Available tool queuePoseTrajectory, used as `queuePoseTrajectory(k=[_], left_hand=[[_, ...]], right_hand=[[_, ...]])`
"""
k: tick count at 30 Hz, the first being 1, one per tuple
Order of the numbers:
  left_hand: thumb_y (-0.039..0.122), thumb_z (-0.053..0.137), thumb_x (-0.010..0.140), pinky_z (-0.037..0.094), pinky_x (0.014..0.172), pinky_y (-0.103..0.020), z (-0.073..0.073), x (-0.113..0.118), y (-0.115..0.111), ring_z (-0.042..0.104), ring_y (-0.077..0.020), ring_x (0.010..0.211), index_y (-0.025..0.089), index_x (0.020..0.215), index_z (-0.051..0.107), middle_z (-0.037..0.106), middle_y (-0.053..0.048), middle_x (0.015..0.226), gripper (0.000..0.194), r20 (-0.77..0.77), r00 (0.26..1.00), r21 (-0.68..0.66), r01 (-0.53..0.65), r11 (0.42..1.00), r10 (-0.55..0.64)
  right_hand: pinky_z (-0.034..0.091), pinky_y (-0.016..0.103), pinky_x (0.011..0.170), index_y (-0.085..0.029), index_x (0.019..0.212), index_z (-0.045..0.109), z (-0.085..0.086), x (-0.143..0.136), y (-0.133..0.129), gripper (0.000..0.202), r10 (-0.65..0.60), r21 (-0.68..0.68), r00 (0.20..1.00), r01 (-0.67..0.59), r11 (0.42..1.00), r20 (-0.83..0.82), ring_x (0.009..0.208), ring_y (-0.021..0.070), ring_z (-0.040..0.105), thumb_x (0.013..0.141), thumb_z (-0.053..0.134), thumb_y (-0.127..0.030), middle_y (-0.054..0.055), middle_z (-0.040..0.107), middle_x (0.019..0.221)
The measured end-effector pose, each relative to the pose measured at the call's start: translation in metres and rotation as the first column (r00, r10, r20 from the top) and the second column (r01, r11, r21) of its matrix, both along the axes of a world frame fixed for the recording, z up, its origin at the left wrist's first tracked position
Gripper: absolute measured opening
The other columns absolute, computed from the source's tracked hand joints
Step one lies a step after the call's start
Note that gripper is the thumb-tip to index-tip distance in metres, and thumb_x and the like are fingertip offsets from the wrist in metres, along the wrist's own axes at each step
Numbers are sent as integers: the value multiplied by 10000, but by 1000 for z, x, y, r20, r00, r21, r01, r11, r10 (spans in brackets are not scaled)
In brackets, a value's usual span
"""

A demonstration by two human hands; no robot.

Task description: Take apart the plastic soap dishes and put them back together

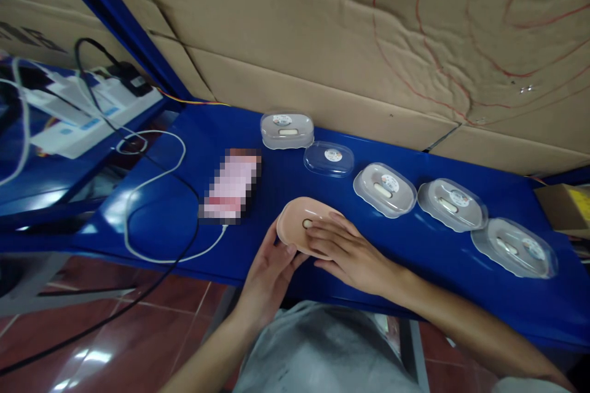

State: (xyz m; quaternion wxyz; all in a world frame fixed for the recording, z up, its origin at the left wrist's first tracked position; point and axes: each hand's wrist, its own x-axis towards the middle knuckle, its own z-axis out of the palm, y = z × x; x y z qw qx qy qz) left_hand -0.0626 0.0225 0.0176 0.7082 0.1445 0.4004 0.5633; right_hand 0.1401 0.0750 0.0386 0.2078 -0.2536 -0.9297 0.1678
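Observation:
A peach-coloured oval case (295, 212) with a smooth top and a small pale, gold-rimmed oval piece is between my hands, above the front of the blue table. My left hand (271, 267) grips its near left side from below, thumb at the edge. Across its top right lies my right hand (353, 252), fingers together and bent over the surface, partly covering the pale piece. Just behind the case, a clear plastic cover (329, 159) with a round sticker rests on the table.
Similar oval cases under clear covers stand at the back (286, 131) and along the right (385, 190). A blurred-out phone (230, 187) on a white cable lies left. Beyond it is a power strip (92, 126). Cardboard (299, 67) lines the table's rear.

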Motion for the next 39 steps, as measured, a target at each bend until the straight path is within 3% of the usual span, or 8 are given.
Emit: queuePoseTrajectory(k=[5,8,13,17,21,28,33,39], left_hand=[[337,847,883,579,1088,-399,-4,3,9,699,-227,1240,365,1400,626,729,-34,1351,563,-55,992,51,-112,992,115],[374,840,888,582,1088,-449,-5,2,16,698,-252,1257,353,1375,632,711,-43,1385,529,-95,978,58,-179,982,184],[404,837,887,548,1131,-485,-7,2,18,633,-296,1371,352,1405,613,670,-60,1463,567,-124,976,64,-174,983,181],[401,832,893,529,1156,-475,-9,2,18,638,-292,1362,306,1383,657,700,-72,1427,529,-110,986,63,-117,991,124],[393,822,904,557,1121,-477,-9,1,20,669,-285,1313,305,1374,672,718,-73,1399,501,-80,992,69,-91,993,97],[396,785,941,621,1011,-460,-9,0,19,713,-266,1230,349,1413,644,707,-59,1421,494,-29,995,78,-97,992,100],[405,768,959,631,994,-418,-10,0,18,716,-252,1229,361,1380,679,730,-44,1392,432,-3,994,113,-113,987,114],[415,779,951,646,930,-352,-12,-2,16,748,-224,1132,340,1324,724,772,-41,1290,384,6,996,131,-93,987,93]], right_hand=[[414,520,1276,-211,1491,530,-6,4,13,406,79,-60,988,-88,994,-133,1559,246,438,1099,536,-319,126,575,1586],[437,545,1251,-262,1534,486,-15,12,33,415,-125,-119,970,102,988,-207,1528,247,477,1124,431,-275,116,579,1573],[361,613,1275,-211,1545,484,-27,22,81,457,-399,0,914,400,917,-73,1589,321,370,1098,487,-310,185,427,1671],[227,678,1304,-188,1652,347,-24,19,125,816,-458,61,885,454,889,87,1656,408,140,969,729,-423,192,205,1775],[336,706,1237,-226,1612,441,-16,13,149,868,-461,-42,868,476,879,185,1584,448,334,881,814,-510,181,406,1697],[565,526,1064,-257,1529,508,0,-3,88,621,-506,-402,860,438,804,-74,1269,308,670,994,652,-537,129,670,1432],[442,601,1190,-270,1588,411,11,-21,30,771,-379,-231,924,360,904,-44,1435,361,507,945,725,-556,151,532,1562],[462,618,1180,-286,1604,301,5,-26,14,898,-396,-195,915,375,906,-81,1453,382,478,878,811,-423,185,429,1534]])
